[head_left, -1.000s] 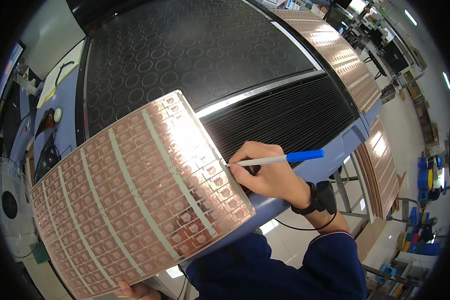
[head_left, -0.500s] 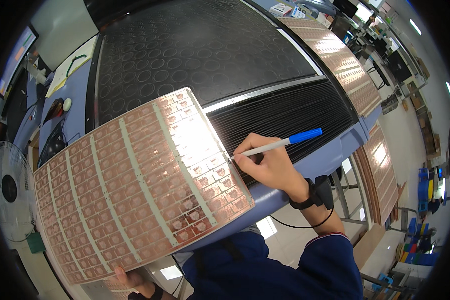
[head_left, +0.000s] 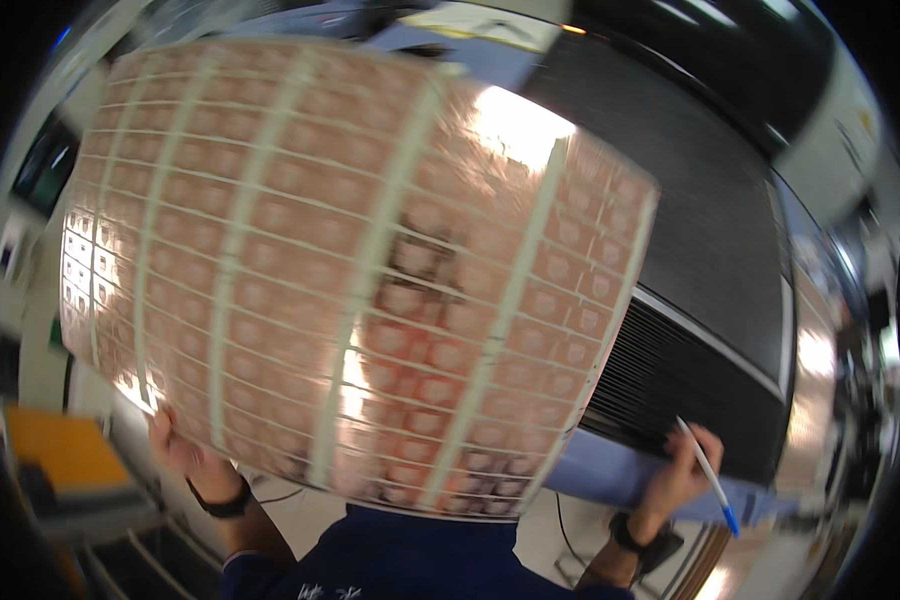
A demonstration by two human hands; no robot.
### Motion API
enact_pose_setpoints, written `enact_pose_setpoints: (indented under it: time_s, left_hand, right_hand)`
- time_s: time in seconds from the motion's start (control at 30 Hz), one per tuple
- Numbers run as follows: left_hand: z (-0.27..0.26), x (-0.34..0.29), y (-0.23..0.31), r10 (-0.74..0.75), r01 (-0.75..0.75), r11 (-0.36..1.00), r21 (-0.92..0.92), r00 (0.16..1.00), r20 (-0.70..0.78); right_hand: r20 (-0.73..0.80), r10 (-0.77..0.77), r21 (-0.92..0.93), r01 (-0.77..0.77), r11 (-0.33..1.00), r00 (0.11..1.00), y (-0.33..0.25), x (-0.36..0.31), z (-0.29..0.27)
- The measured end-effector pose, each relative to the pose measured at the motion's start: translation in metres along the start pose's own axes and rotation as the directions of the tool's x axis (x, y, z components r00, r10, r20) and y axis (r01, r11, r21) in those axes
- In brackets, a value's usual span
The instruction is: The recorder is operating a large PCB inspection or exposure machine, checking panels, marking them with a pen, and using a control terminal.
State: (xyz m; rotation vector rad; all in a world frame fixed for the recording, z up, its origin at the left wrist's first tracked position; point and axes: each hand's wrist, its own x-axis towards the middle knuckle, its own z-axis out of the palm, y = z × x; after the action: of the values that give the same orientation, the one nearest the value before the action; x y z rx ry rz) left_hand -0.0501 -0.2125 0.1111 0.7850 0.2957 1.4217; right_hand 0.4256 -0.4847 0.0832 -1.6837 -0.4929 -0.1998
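Note:
A large copper-coloured circuit board panel (head_left: 300,260), with pale green strips between rows of small squares, is raised and fills the left and middle of the view. My left hand (head_left: 182,448) is closed on its lower left edge. Off the panel's right side, my right hand (head_left: 685,472) holds a white pen (head_left: 704,460). The pen's blue end points down, and its other end points up toward the panel without touching it. Motion blurs the panel and partly hides the right fingers.
Behind the panel lies a machine bed with a dark mat (head_left: 710,220) and a black ribbed section (head_left: 660,385). More copper panels (head_left: 815,350) lie along its right side. A yellow-orange board (head_left: 65,447) is at the lower left.
The panel has come up off the machine and tilted toward me, held at its lower left. My right hand has left its edge, swinging the pen's blue end downward. The view has turned.

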Motion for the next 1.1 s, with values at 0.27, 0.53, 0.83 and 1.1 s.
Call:
enact_pose_setpoints:
  time_s: [0.27, 0.53, 0.83, 1.1]
  left_hand:
    - [-0.262, -0.141, 0.105, 0.252, -0.293, 0.955, -0.036, 0.872, -0.42]
    - [-0.355, -0.18, 0.006, 0.331, -0.099, 0.943, 0.316, 0.264, -0.906]
    - [-0.389, -0.223, -0.016, 0.197, -0.094, 0.978, 0.186, 0.127, -0.972]
    - [-0.334, -0.202, -0.01, 0.051, 0.608, 0.789, 0.092, 0.084, -0.995]
  right_hand:
    - [0.036, 0.035, -0.002, -0.035, 0.999, 0.999, 0.014, 0.005, 0.009]
    - [0.049, -0.061, 0.046, 0.059, 0.997, 0.997, -0.016, 0.009, 0.024]
    - [0.073, -0.068, -0.05, 0.072, 0.996, 0.995, -0.021, 0.007, 0.024]
    - [0.021, -0.028, -0.059, 0.029, 0.998, 0.999, -0.022, -0.004, 0.025]
